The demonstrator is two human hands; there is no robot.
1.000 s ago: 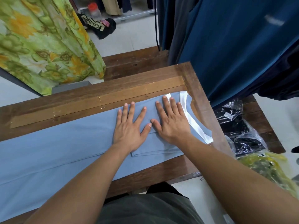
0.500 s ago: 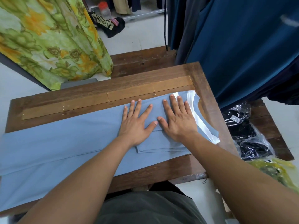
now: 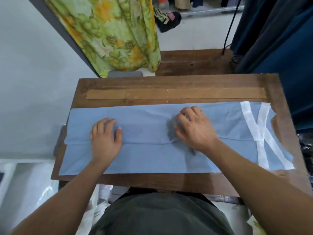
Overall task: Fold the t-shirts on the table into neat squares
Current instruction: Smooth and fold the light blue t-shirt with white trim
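Item: one light-blue t-shirt [image 3: 152,158] with white bands [image 3: 261,119], folded into a long strip and lying flat along the wooden table [image 3: 169,83]; no label showed. The left hand [image 3: 105,138] rested arched, fingertips and thumb on the cloth. The right hand [image 3: 194,129] had curled, blurred fingers; I could not tell its grip. The dark bag [image 3: 166,20] on the floor bore pale lettering, unreadable.

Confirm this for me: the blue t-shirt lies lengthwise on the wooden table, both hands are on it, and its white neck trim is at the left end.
Wrong end. In the head view the white neck trim sits at the right end of the blue t-shirt, not the left. The rest stands.
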